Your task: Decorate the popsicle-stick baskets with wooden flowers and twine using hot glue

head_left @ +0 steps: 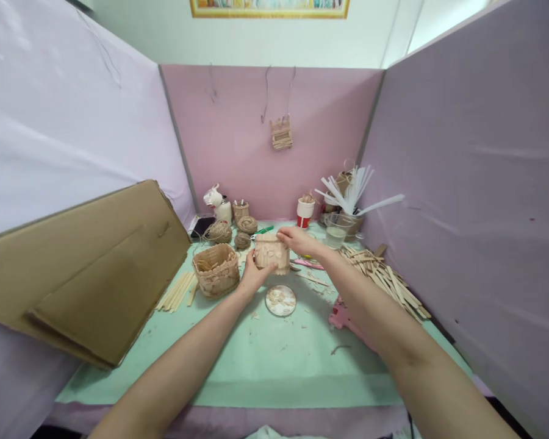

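Both of my hands hold a small box of pale wooden craft sticks (273, 256), raised above the middle of the table. My left hand (255, 274) grips its lower left side, thumb across the front. At the top right corner, my right hand (297, 239) has its fingers closed on the rim. Wood flakes cover part of the box's front. Just below it lies a round white dish (280, 300) with wood shavings in it. To the left stands a larger craft-stick basket (216, 271) with loose pieces inside.
Loose sticks (176, 292) lie by the basket, and a pile of sticks (384, 274) lies right. A pink glue gun (341, 314) is under my right forearm. Twine balls (219, 231), a red-and-white cup (305, 211) and a clear cup (336, 231) stand behind. Cardboard (86, 268) leans left.
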A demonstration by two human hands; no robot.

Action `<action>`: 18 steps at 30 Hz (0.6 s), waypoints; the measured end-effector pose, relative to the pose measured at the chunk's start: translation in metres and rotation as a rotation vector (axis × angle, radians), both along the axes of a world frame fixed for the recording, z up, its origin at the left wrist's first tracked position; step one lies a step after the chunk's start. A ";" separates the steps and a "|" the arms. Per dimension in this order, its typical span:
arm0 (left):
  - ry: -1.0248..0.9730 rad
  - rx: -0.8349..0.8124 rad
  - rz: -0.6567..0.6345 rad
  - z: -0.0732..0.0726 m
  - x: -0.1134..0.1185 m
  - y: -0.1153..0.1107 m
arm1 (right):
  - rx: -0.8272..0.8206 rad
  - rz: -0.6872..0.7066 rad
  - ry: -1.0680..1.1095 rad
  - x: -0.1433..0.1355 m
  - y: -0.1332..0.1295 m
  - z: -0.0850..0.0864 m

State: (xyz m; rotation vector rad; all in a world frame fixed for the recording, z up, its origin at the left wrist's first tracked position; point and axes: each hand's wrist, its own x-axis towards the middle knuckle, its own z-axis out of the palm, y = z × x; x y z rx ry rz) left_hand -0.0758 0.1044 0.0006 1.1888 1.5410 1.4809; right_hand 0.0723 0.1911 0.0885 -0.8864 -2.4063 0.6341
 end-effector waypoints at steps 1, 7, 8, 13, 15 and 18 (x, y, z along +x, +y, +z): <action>-0.017 0.000 0.002 0.000 0.000 0.000 | -0.013 0.023 -0.012 0.000 -0.002 0.002; -0.138 -0.008 -0.012 -0.009 -0.003 0.007 | -0.036 0.187 -0.151 0.008 -0.006 0.014; -0.152 -0.005 -0.022 -0.010 -0.003 0.008 | -0.034 0.212 -0.176 0.009 -0.004 0.014; -0.209 -0.010 -0.054 -0.010 -0.002 0.008 | -0.005 0.296 -0.212 0.013 0.004 0.008; -0.237 -0.022 -0.059 -0.009 -0.002 0.008 | 0.019 0.295 -0.202 0.014 0.005 0.006; -0.261 -0.015 -0.070 -0.010 -0.002 0.008 | 0.029 0.277 -0.198 0.013 0.004 0.005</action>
